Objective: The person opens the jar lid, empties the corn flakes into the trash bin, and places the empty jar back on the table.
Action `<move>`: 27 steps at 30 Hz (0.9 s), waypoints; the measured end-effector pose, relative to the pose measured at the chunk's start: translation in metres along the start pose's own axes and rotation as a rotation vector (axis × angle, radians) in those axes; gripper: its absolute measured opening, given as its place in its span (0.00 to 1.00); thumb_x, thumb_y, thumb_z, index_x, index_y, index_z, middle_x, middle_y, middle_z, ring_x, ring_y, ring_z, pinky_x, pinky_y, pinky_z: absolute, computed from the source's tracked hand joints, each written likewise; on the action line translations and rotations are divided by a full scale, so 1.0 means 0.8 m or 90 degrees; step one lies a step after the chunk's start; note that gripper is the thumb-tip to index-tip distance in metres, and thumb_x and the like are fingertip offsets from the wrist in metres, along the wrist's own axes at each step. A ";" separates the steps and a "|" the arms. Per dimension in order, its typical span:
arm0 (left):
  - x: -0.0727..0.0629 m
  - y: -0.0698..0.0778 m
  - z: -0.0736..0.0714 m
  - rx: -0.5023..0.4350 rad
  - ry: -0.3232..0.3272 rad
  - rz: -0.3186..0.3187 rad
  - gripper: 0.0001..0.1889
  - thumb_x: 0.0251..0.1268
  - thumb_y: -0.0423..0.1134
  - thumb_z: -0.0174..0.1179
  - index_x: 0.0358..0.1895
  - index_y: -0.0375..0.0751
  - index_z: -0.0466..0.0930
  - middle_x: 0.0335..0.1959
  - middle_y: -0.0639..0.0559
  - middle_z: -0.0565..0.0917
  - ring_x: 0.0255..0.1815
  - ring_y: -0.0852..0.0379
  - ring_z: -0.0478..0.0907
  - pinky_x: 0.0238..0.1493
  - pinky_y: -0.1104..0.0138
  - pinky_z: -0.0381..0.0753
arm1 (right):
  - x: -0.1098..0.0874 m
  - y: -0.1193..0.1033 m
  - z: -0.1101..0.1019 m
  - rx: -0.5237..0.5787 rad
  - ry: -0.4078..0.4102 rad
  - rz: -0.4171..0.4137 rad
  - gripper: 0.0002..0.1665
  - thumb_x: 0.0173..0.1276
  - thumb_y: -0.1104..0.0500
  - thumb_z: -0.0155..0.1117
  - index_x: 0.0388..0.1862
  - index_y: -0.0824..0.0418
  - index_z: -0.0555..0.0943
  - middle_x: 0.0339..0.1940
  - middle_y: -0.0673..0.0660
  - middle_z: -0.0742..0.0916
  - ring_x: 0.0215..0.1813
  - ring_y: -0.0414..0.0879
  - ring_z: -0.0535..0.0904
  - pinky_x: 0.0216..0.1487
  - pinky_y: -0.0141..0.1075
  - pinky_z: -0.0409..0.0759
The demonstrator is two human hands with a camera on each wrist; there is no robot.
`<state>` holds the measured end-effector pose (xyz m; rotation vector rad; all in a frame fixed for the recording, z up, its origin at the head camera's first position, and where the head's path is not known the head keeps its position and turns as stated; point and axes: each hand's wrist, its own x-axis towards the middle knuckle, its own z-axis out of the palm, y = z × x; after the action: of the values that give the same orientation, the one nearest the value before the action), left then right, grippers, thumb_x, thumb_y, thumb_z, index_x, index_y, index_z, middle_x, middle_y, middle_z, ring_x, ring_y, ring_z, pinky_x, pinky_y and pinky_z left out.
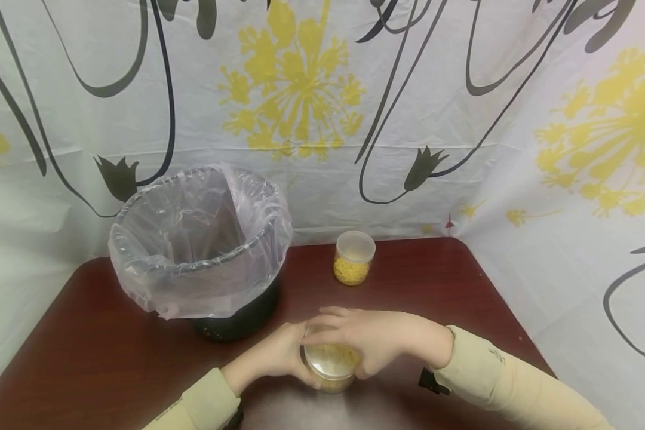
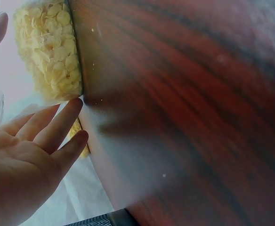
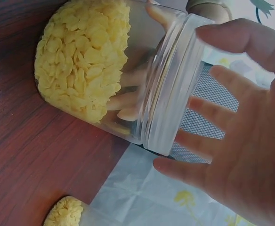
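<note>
A clear plastic jar (image 3: 88,61) of yellow flakes stands on the table before me, a translucent lid (image 3: 175,89) on its top. My left hand (image 1: 287,352) holds the jar from its left side, thumb on the near side and fingers round the far side. Through the jar's clear wall those fingers show in the right wrist view. My right hand (image 1: 368,337) reaches over from the right and grips the lid by its edge, its thumb and fingers spread on opposite sides. The flakes fill about the lower half or more of the jar.
A black mesh bin (image 1: 231,325) lined with a clear plastic bag (image 1: 193,292) stands at the back left. A second, smaller-looking jar (image 1: 353,257) with yellow flakes stands at the table's back edge. Patterned cloth (image 1: 312,197) hangs behind the dark red table (image 1: 113,358).
</note>
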<state>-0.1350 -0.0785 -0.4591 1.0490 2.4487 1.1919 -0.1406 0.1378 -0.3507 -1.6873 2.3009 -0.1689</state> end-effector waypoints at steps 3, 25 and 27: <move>0.000 0.000 0.000 0.006 0.002 0.005 0.50 0.26 0.50 0.81 0.64 0.46 0.70 0.53 0.58 0.79 0.54 0.63 0.74 0.58 0.66 0.72 | -0.001 -0.002 -0.001 0.003 0.012 0.019 0.54 0.45 0.51 0.73 0.73 0.47 0.62 0.72 0.51 0.65 0.73 0.58 0.54 0.67 0.53 0.61; 0.000 -0.001 -0.001 0.006 -0.001 -0.007 0.48 0.26 0.50 0.81 0.61 0.51 0.70 0.47 0.62 0.80 0.48 0.65 0.75 0.52 0.68 0.74 | 0.011 -0.016 0.014 -0.117 0.103 0.118 0.50 0.42 0.34 0.73 0.66 0.48 0.72 0.53 0.47 0.75 0.47 0.44 0.68 0.38 0.32 0.75; -0.001 -0.001 -0.001 0.004 0.000 -0.006 0.49 0.26 0.50 0.82 0.62 0.51 0.70 0.47 0.61 0.80 0.48 0.65 0.75 0.52 0.69 0.75 | 0.011 -0.016 0.013 -0.113 0.097 0.108 0.49 0.43 0.35 0.73 0.66 0.47 0.72 0.54 0.48 0.75 0.49 0.44 0.69 0.40 0.32 0.75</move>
<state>-0.1354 -0.0796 -0.4592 1.0383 2.4563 1.1815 -0.1287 0.1259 -0.3585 -1.5985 2.6276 -0.0607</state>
